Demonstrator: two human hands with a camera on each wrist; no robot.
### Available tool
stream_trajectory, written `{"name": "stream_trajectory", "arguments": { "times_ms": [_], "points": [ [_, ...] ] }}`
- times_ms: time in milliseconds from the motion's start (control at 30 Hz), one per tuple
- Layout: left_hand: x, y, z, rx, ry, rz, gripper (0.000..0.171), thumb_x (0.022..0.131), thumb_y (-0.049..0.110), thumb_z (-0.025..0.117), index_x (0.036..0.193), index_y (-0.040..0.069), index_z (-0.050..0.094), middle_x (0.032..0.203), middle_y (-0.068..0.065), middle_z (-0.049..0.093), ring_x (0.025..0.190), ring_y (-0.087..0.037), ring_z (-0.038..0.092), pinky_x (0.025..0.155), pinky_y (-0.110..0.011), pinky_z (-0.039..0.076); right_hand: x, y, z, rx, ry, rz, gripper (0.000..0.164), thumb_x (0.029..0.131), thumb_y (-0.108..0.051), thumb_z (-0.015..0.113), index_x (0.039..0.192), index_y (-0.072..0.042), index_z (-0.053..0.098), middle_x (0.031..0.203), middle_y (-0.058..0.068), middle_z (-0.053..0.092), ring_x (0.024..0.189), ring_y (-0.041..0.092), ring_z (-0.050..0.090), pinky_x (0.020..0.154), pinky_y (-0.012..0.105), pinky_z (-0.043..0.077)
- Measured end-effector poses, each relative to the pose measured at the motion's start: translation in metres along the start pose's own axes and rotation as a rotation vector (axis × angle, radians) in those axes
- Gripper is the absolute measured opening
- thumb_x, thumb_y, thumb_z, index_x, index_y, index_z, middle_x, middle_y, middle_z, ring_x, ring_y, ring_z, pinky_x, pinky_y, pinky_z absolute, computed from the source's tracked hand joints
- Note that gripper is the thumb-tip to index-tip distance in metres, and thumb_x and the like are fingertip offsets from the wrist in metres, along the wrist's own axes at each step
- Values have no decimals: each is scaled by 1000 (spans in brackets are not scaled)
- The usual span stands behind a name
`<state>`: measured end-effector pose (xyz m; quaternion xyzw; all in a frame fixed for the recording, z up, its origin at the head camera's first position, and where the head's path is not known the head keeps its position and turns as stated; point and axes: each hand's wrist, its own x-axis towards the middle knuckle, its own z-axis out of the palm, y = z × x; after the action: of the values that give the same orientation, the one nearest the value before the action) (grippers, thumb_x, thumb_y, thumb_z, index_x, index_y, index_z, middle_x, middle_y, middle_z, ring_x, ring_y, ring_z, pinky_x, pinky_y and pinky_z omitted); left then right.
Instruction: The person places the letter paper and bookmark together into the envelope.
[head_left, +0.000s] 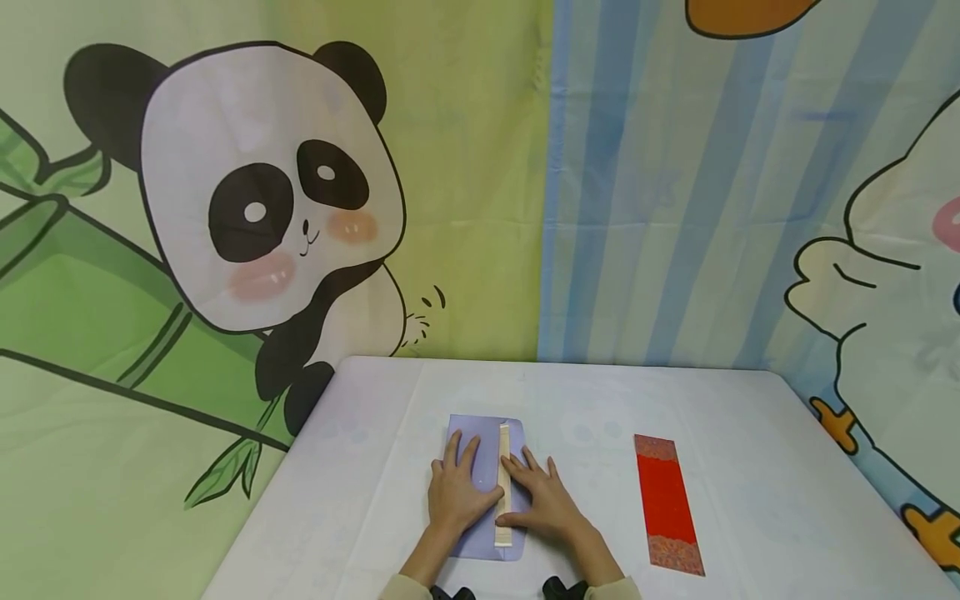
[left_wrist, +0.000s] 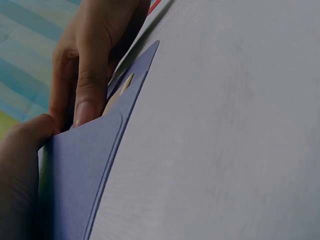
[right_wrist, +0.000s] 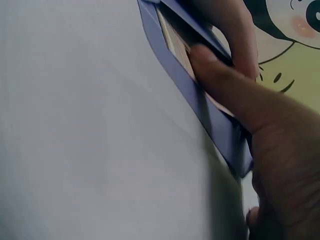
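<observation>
A lavender folder-like piece [head_left: 486, 446] lies on the white table, and a narrow pale wooden strip [head_left: 503, 540] runs lengthwise along its right side. My left hand [head_left: 455, 493] rests spread on the left part of the lavender piece, its thumb reaching toward the strip. From the other side, my right hand [head_left: 549, 502] touches the strip with thumb and index finger set apart, the other fingers extended. In the right wrist view, the thumb [right_wrist: 210, 62] presses at the strip's edge, inside the raised lavender side [right_wrist: 185, 82].
A red strip with patterned ends [head_left: 666, 500] lies farther right on the white table [head_left: 585, 408]. Behind the table hangs a cloth printed with a panda [head_left: 262, 108]. Two small dark objects [head_left: 564, 587] show at the near edge, by the wrists.
</observation>
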<state>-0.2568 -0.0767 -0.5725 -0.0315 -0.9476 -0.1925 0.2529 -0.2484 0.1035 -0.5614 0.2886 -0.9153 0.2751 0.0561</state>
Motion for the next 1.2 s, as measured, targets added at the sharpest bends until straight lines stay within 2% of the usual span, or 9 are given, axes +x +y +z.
{"name": "stream_trajectory", "arguments": {
  "times_ms": [133,233,433,600,733,933,1200],
  "points": [
    [0,1,-1,2,-22,-3,88,51,61,64,130,26,47,142,-6,32,73,-24,42,53,-26,32,-2,4,-5,-5,-69,12,99,61,-65,63,140,-15,31,143,2,33,135,28,17,101,60,6],
    [0,1,-1,8,-41,-10,88,52,62,64,131,27,46,143,-5,31,74,-24,42,53,-26,32,-3,6,-5,-28,-87,9,101,61,-67,62,140,-14,30,143,1,32,135,28,17,100,61,6],
    [1,0,-1,15,-48,-14,88,53,63,64,131,27,46,143,-5,31,75,-25,42,54,-27,34,0,1,-1,-40,-80,27,101,60,-70,60,140,-15,30,144,-1,30,135,26,17,100,61,5],
    [1,0,-1,14,-31,-1,88,53,63,64,130,26,47,142,-6,32,74,-25,42,53,-27,34,2,3,1,-13,-80,-17,101,61,-68,61,141,-17,27,145,0,28,136,25,16,101,61,6],
    [0,1,-3,20,-24,9,88,53,63,64,131,26,47,142,-6,33,73,-25,42,53,-27,33,0,7,-1,11,-89,-51,103,61,-66,63,142,-14,26,146,2,27,136,26,16,102,58,6],
    [-1,3,-3,49,-24,20,87,55,63,62,131,26,46,143,-6,32,71,-24,41,54,-27,32,1,4,-4,19,-116,-57,104,62,-65,64,142,-11,25,146,5,26,135,27,16,103,56,5],
    [0,1,0,46,-13,23,87,54,63,63,131,26,47,142,-6,34,71,-25,42,55,-27,33,5,0,1,29,-104,-57,107,62,-63,65,142,-9,22,146,8,24,135,27,16,104,54,6]
  ]
}}
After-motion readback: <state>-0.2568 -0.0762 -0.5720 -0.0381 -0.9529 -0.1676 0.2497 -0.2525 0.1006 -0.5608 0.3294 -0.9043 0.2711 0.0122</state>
